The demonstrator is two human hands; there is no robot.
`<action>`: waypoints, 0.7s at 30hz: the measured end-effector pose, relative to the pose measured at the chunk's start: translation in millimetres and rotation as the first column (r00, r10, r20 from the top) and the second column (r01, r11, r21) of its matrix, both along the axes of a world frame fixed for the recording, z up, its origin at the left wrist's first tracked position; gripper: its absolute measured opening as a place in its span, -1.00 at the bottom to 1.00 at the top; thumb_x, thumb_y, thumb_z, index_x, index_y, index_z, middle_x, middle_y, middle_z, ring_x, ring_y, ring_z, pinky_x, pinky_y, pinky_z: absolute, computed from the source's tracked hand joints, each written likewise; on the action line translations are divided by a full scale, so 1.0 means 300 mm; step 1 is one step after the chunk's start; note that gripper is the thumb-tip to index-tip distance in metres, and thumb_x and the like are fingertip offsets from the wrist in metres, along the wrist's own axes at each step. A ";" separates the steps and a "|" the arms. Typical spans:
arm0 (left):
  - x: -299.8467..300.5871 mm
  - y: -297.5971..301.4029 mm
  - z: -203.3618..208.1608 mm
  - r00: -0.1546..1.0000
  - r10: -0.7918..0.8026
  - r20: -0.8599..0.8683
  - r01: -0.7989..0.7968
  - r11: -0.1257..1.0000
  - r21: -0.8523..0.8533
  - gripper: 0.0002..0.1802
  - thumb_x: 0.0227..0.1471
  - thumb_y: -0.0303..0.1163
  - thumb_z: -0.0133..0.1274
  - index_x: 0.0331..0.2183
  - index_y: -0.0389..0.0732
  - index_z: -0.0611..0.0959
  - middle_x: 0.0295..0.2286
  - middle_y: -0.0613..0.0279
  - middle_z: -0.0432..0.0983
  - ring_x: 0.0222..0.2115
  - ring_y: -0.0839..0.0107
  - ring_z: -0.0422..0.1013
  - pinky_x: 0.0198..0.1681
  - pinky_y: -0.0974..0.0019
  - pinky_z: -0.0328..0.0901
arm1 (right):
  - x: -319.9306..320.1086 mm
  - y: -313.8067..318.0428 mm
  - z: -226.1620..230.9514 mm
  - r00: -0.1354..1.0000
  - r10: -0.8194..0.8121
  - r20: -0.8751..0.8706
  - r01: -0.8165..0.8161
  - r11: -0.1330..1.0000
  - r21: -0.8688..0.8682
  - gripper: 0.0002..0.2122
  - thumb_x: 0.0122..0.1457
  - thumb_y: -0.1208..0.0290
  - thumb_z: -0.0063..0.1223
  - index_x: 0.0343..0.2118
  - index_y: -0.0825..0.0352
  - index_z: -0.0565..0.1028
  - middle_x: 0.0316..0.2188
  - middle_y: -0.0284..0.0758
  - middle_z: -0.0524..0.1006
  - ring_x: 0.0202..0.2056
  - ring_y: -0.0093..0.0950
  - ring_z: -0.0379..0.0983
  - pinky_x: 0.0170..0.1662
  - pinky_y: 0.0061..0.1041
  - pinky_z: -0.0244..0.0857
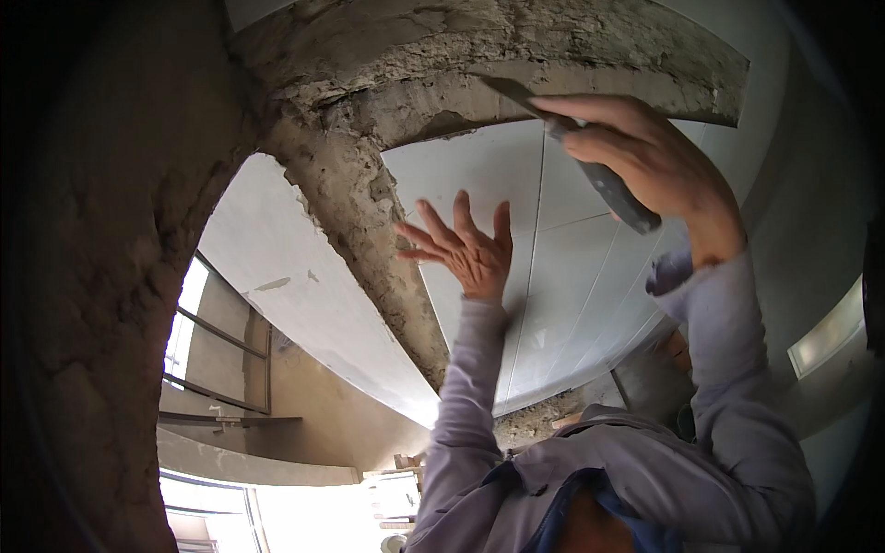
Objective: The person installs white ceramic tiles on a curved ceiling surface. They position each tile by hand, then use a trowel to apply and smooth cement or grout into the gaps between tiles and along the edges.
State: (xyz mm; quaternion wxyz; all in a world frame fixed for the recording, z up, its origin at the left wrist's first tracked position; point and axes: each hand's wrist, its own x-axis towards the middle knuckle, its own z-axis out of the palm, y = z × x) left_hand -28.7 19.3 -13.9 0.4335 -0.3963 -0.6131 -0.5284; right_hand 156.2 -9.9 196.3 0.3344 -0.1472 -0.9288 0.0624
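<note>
Grey sleeves (728,387): both forearms rise from the lower edge, reaching up overhead.
Left hand (466,253): spread wide open with the palm towards the camera, holding nothing. It sits just beside the rough mortar strip (369,230) and in front of the white ceiling panels (553,267); I cannot tell whether it touches either.
Right hand (645,157): closed firmly round the dark handle of a trowel (610,189), with the forefinger laid along the top.
Trowel blade: it points up and to the left, and its tip lies against the lower edge of the mortar band (553,51) that arches across the top of the view.
Step in hand: by my reading, working the mortar along the joint where the band meets the panels, with the blade already at the surface.
Next move calls for: probably a steady, flat blade angle and even pressure along the edge, while the free hand stays out of the blade's path.
Rough wall (92,276): coarse, unfinished, filling the left side.
Window (198,341): bright, with bars, well away below the panels.
</note>
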 end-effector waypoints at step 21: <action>0.019 -0.042 -0.086 0.990 -0.096 0.106 0.128 0.928 -0.349 -0.21 0.00 -0.07 0.04 0.22 0.09 0.13 0.27 0.22 -0.23 0.27 -0.04 -0.44 0.03 -0.48 -0.77 | -0.193 -0.014 -0.109 0.997 -0.019 0.073 0.010 0.994 0.111 -0.73 0.06 0.39 -0.01 -0.70 0.42 0.40 -0.64 -0.16 0.42 -0.60 -0.27 0.47 -0.45 -0.27 0.39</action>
